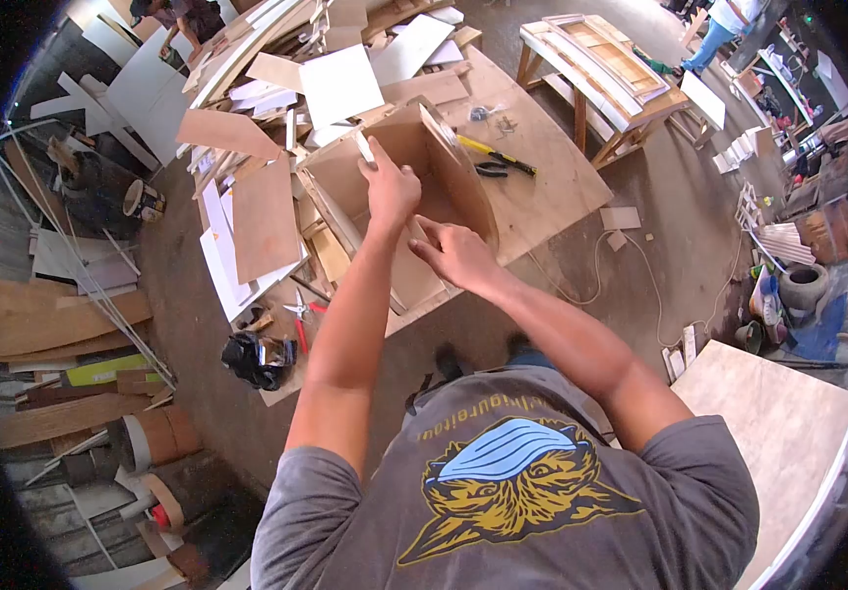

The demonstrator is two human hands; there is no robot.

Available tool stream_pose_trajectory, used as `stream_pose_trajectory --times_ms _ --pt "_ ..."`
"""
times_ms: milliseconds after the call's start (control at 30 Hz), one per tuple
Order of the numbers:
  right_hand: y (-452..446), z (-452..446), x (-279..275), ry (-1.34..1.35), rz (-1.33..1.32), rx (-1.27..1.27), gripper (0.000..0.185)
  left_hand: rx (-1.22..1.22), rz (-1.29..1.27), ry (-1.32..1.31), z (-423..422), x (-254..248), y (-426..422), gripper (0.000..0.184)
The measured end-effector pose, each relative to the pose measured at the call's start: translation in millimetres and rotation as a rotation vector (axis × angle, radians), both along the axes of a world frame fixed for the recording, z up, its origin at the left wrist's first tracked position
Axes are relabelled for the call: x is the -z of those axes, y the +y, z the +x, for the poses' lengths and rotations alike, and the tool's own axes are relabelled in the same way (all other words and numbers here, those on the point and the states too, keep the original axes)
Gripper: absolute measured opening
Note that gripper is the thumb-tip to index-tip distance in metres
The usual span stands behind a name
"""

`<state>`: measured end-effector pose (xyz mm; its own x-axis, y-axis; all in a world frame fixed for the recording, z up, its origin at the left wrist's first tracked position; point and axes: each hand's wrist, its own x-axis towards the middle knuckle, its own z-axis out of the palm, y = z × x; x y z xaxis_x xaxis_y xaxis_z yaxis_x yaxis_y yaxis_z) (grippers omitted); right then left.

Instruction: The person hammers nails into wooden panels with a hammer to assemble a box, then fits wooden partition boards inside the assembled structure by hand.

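Note:
An open wooden box [434, 152] with a curved right side lies on a plywood worktable [552, 192]. My left hand [392, 187] is over the box's opening, its fingers closed on a small white piece [365, 147]. Lower and to the right, my right hand [454, 254] is at the near part of the box, fingers bent round a thin pale piece [416, 232] whose shape is mostly hidden. Black pliers [493, 169] and a yellow-and-black tool [508, 159] lie to the right of the box.
Wood offcuts [340, 87] are piled behind and left of the box. Red-handled cutters [301, 313] and a black bag [255, 359] lie near left. Another workbench [591, 74] stands at back right. Two people are in the background. A cable [596, 280] crosses the floor.

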<state>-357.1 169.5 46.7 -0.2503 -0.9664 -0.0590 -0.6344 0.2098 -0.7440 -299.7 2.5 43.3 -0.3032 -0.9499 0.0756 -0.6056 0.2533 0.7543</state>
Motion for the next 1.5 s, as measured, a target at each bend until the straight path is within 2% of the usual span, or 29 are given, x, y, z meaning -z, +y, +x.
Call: stream_pose_trajectory --times_ms 67,133,233,467,567,667,733,800,867,967,1067,1200,1267,1367,1467,1500 --pt "2 -11 9 -0.186 0.023 -0.039 0.062 0.0 -0.018 -0.027 0 8 -4 0.089" --pt "3 -26 26 -0.308 -0.074 -0.086 0.066 -0.009 -0.082 -0.037 -1 19 -13 0.092" --pt "17 -47 46 -0.173 -0.067 -0.053 0.064 -0.029 -0.083 -0.056 -1 18 -9 0.094" --pt "34 -88 84 -0.35 -0.051 -0.06 0.059 -0.075 -0.1 -0.146 -12 12 -7 0.09" --pt "38 -100 88 -0.329 -0.048 -0.056 0.053 -0.081 -0.117 -0.159 -11 18 -11 0.087" --pt "37 -108 133 -0.179 0.071 -0.085 0.044 -0.088 -0.12 -0.2 -11 19 -12 0.086" --pt "36 -104 176 -0.254 0.24 -0.153 0.034 -0.109 -0.085 -0.225 -13 14 -9 0.085" --pt "38 -94 207 -0.471 0.411 -0.128 0.031 -0.12 -0.077 -0.247 -13 14 -10 0.086" --pt "44 -74 228 -0.834 0.588 -0.004 0.044 -0.124 -0.094 -0.272 -11 19 -13 0.086" --pt "42 -49 265 -0.952 0.626 0.057 0.048 -0.128 -0.066 -0.261 -14 9 -6 0.086" --pt "35 -28 287 -0.846 0.601 0.039 0.034 -0.131 -0.073 -0.271 -12 10 -8 0.085" --pt "33 -24 292 -0.707 0.597 -0.044 0.02 -0.115 -0.121 -0.257 -11 12 -8 0.084" --pt "30 -31 292 -0.654 0.629 -0.072 0.023 -0.12 -0.142 -0.25 -10 16 -10 0.083" --pt "34 -40 288 -0.724 0.679 -0.025 0.032 -0.161 0.001 -0.268 -16 3 -5 0.083" --pt "37 -40 276 -0.8 0.685 0.053 0.04 -0.125 -0.156 -0.272 -7 17 -11 0.084" --pt "38 -39 272 -0.813 0.68 0.079 0.043 -0.147 -0.091 -0.278 -9 10 -8 0.084"
